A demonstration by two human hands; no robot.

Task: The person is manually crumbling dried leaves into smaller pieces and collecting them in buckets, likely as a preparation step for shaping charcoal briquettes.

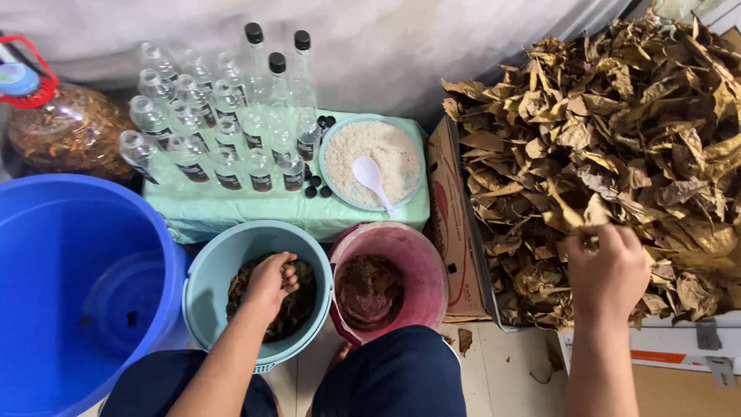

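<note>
My left hand (270,284) reaches into a light blue bucket (208,270) and closes on a clump of wet dark leaves (297,305) inside it. My right hand (608,272) rests on a big heap of dry brown leaves (617,139) at the right, its fingers curled around some of them. Beside the blue bucket stands a pink bucket (421,262) holding dark soaked leaves (369,289).
A large blue tub (46,232) sits at the left. Several clear glass bottles (224,131), a bowl of white rice (372,158) with a white spoon (370,179) and loose black caps stand on a pale green cloth. A cardboard box wall (451,208) borders the leaf heap.
</note>
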